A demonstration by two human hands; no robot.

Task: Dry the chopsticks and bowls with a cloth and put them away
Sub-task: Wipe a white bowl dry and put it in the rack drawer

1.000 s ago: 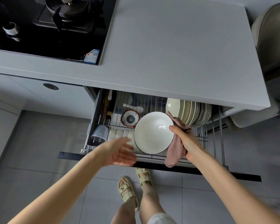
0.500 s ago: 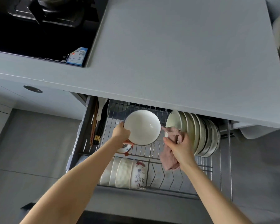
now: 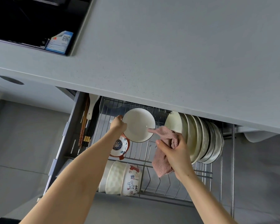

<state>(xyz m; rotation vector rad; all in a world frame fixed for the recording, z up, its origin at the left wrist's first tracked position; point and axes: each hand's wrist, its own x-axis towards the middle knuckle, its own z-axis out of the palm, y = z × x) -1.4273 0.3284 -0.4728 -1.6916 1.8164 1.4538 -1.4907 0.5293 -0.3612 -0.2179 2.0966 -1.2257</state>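
Observation:
My left hand (image 3: 119,124) grips the left rim of a white bowl (image 3: 138,125) with a dark edge, held tilted over the wire rack (image 3: 153,160) of the open drawer. A pink waffle cloth (image 3: 164,151) is bunched in my right hand (image 3: 173,151), just right of the bowl; one corner of the cloth points at the bowl's rim. Chopsticks (image 3: 85,125) lie in the narrow left compartment of the drawer beside a white rice paddle (image 3: 92,105).
A red patterned bowl (image 3: 120,146) sits under the white one. Several plates (image 3: 199,138) stand on edge at the rack's right. Stacked cups and bowls (image 3: 121,178) lie on their sides at the front. The grey countertop (image 3: 168,54) overhangs the drawer; a black hob (image 3: 31,21) is at upper left.
The bowl passed from my right hand to my left hand. My left hand has carried it further back over the rack. My right hand now holds only the cloth.

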